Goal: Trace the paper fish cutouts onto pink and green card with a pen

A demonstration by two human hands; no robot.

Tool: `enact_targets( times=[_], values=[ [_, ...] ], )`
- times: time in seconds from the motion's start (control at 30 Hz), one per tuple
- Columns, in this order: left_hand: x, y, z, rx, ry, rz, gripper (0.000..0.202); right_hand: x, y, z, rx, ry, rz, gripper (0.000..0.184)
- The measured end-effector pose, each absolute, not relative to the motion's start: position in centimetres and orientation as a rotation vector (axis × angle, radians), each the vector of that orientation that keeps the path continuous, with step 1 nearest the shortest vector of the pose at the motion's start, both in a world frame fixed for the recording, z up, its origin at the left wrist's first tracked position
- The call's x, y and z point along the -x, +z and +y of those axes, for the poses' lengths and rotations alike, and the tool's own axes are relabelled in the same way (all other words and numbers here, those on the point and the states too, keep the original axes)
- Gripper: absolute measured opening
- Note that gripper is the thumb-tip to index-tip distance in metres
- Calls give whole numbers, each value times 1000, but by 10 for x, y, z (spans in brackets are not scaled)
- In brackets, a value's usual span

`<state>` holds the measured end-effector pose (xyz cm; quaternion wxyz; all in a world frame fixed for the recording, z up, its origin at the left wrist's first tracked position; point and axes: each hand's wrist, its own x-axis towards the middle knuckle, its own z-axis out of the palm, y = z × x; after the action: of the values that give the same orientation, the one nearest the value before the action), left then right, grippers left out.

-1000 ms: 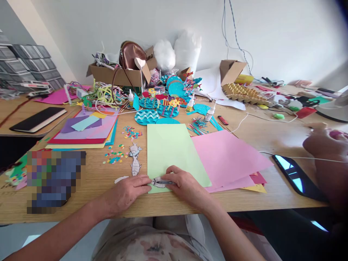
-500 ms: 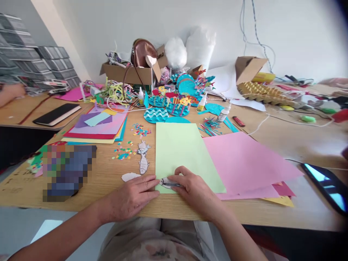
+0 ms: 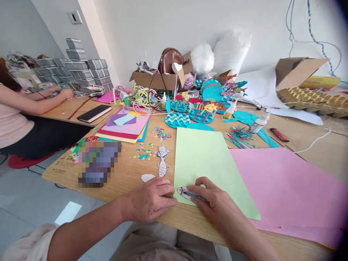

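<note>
My left hand (image 3: pixel 150 200) lies on the wooden table (image 3: pixel 119 181) at the near left corner of a light green sheet of paper (image 3: pixel 206 159), fingers curled and pressing by the sheet's edge. My right hand (image 3: pixel 217 204) rests on the green sheet, fingers closed round a dark pen (image 3: pixel 194 195) that lies along a small grey paper fish cut-out (image 3: pixel 185 192). Two more grey fish cut-outs (image 3: pixel 162 161) and a white paper scrap (image 3: pixel 147 177) lie just left of the sheet.
A large pink sheet (image 3: pixel 288 185) lies to the right. Behind stand teal wave-and-fish paper crafts (image 3: pixel 195 108), glue bottles (image 3: pixel 258 125), a stack of coloured paper (image 3: pixel 125 125), confetti (image 3: pixel 144 152), cardboard boxes (image 3: pixel 154 79). Another person (image 3: pixel 16 112) sits at the left table.
The view has swung left, bringing the seated person into sight and losing the phone at the right. Both hands stay on the fish cut-out at the green sheet's corner.
</note>
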<state>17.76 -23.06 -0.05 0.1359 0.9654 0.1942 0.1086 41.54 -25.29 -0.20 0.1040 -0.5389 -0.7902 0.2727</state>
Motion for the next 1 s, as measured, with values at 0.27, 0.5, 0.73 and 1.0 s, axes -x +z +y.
enact_targets(
  times=[0.27, 0.5, 0.73, 1.0],
  values=[
    [-180, -5, -232, -2806, 384, 533, 25, -415, -5, -251, 1600, 768, -2349, 33],
    [-181, -7, -233, -2808, 418, 543, 23, -415, -7, -253, 1590, 748, -2327, 31],
    [-181, -6, -232, -2797, 402, 528, 24, -414, -4, -252, 1618, 767, -2390, 33],
    [-180, -7, -233, -2793, 390, 537, 24, -416, -5, -250, 1625, 821, -2363, 33]
  ],
)
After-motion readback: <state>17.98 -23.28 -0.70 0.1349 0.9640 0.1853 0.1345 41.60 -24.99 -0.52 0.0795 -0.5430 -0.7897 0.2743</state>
